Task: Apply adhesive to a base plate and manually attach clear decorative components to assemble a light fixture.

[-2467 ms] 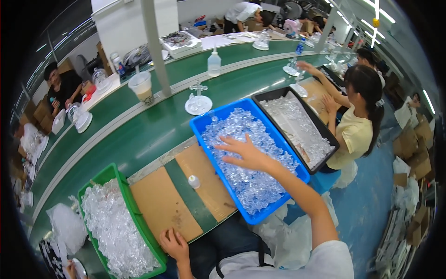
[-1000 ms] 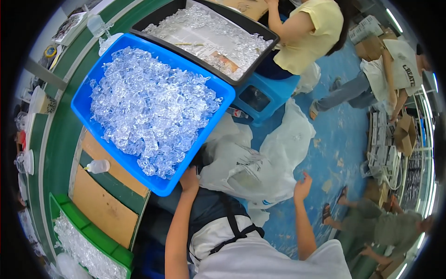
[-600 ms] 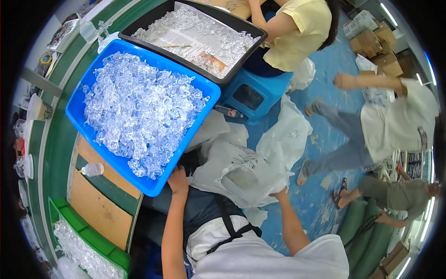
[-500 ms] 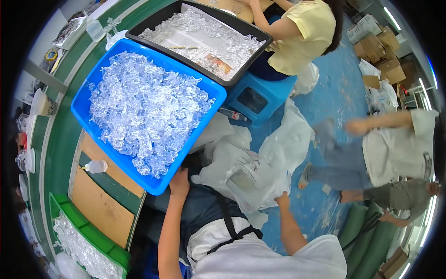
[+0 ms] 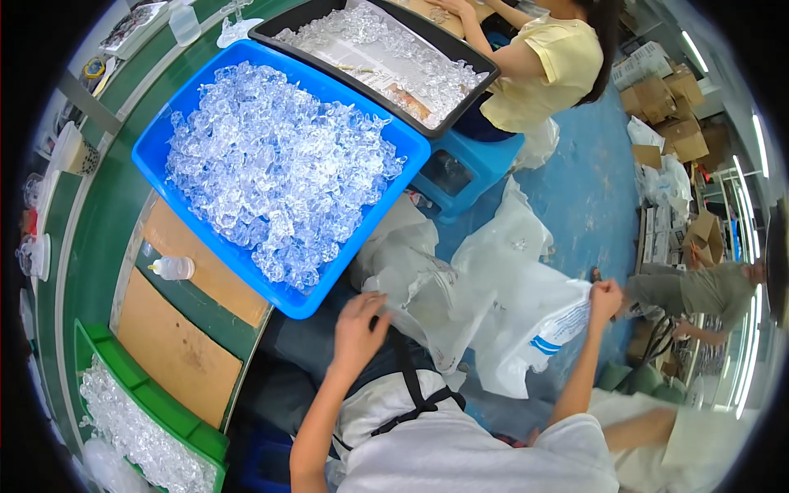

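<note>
White plastic bag (image 5: 526,329) gripped at both ends, low over the blue floor beside the lap, just right of the blue tray (image 5: 152,148). Left hand (image 5: 357,324) closed with bent fingers on the crumpled near edge; right hand (image 5: 606,294) at arm's length, thumb and fingers pinched tight on the far edge by the blue stripes. Stretched out between the two, slack and rumpled, mouth not clearly parted; cannot tell whether anything lies inside. Judged an early stage: bag taken up and being pulled straight, nothing visibly loaded. Heaped to the rim with clear plastic pieces (image 5: 271,172), that blue tray, untouched by either hand. Further along the green bench, a black tray (image 5: 271,25) of the same pieces under a co-worker's (image 5: 542,66) arms; nearer, a green tray (image 5: 156,403) partly filled, bare cardboard sheet (image 5: 177,353) and a small bottle (image 5: 171,268) between. Plenty left, by the look of it: opening the bag properly, then the whole heap.
</note>
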Available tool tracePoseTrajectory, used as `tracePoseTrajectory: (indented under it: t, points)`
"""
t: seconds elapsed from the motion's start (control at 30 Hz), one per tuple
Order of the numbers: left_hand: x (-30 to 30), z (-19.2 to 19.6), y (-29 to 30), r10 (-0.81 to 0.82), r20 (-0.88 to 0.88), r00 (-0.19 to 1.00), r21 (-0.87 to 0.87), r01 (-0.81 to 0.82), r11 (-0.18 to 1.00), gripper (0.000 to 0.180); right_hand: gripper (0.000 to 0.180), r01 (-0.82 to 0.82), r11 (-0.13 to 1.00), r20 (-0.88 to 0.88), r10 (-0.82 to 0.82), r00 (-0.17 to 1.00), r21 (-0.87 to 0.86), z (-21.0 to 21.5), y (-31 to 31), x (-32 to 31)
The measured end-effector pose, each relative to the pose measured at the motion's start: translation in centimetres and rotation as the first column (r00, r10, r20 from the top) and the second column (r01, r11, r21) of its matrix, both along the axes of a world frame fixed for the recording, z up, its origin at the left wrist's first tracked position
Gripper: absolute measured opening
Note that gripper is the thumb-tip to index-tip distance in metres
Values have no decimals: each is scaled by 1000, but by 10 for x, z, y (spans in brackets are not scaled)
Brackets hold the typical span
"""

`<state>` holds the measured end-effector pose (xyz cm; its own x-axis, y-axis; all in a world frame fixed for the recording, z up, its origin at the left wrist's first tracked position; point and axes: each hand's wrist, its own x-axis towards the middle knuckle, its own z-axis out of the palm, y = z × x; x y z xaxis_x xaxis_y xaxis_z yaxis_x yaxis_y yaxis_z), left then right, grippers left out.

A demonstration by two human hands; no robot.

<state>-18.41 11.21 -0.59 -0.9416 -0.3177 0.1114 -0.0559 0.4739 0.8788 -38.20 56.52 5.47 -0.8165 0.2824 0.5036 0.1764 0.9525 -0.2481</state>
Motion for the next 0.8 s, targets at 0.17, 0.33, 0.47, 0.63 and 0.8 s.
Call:
tracePoseTrajectory:
  t: [0.17,0.33,0.47,0.63,0.8]
  points:
    - [2,55,59,-516,58,855,485,428,763,80,14,-502,631,-117,548,828,-591,134,-162,40]
    - [0,71,151,-312,-229,922,250,365,897,71,16,-664,505,-307,617,724,-551,194,-197,39]
    - [21,70,81,-76,-91,993,468,110,877,31,16,-628,353,-170,767,619,-694,187,-259,54]
    - [89,67,38,97,-93,991,390,-53,919,12,46,-714,38,-261,916,305,-699,109,-298,51]
    - [110,61,46,114,52,992,428,-126,895,12,34,-304,367,182,849,496,-879,-136,-164,87]
